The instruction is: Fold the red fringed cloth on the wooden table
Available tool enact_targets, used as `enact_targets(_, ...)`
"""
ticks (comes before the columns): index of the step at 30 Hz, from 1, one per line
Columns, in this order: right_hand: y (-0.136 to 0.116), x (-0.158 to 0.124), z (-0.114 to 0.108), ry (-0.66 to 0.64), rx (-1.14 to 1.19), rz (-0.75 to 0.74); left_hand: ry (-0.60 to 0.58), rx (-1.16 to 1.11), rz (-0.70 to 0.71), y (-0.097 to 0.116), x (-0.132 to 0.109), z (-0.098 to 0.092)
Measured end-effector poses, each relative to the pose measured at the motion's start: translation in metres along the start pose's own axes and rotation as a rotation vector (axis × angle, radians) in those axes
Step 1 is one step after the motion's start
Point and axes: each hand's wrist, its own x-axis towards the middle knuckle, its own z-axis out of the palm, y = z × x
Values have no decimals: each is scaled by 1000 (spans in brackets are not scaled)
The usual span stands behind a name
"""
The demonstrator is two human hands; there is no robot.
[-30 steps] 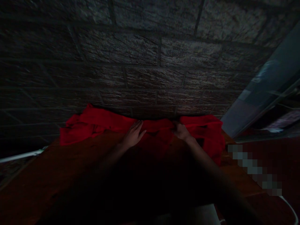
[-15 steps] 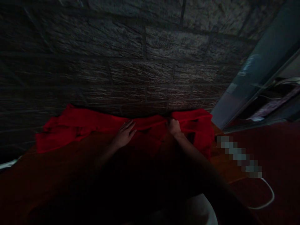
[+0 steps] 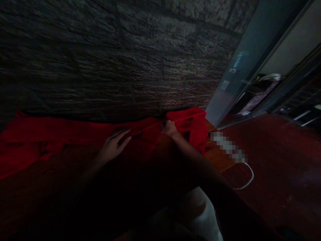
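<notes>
The left hand (image 3: 114,144) is held open, thumb apart, over the red cloth (image 3: 82,131); by the curled right hand (image 3: 168,128), the cloth is gripped. It is laid crosswise on the table (image 3: 222,160), along the wall (image 3: 145,67), its right end nearer the right hand, its longer stretch leftward.

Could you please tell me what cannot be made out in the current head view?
All in the head view:
- Right hand: shadow and its own curl hide the fingertips, so its grip on the red cloth is unclear.
- Left end of the red cloth: cut off by the picture's left edge.
- Near part of the wooden table: lost in darkness.
- Pale item at the table's right end: masked by pixelation.
</notes>
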Motion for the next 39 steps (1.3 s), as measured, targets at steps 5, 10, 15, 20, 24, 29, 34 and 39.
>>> enact_targets(5, -6, -15, -29, -70, -29, -21, -174, 123, 117, -8, -3, 7)
enact_targets(10, -21, -83, -38, -107, 7, -290, -268, 169, 84, -3, -6, 4)
enact_targets(15, -21, -174, 8, -76, 219, -593, -330, 161, 53, 8, -6, -3)
enact_targets(20, -27, -215, 46, -34, 249, -703, -305, 168, 65, 10, -7, -3)
enact_targets(24, -49, -223, 54, 29, 216, -804, -295, 147, 76, 9, -8, -1)
enact_targets(29, -73, -218, 66, 24, 171, -884, -317, 155, 58, 10, -8, -3)
enact_targets(34, -67, -216, 66, -24, 179, -823, -325, 163, 61, 8, -7, -2)
enact_targets(39, -54, -220, 57, -60, 231, -871, -304, 212, 76, 3, -7, 2)
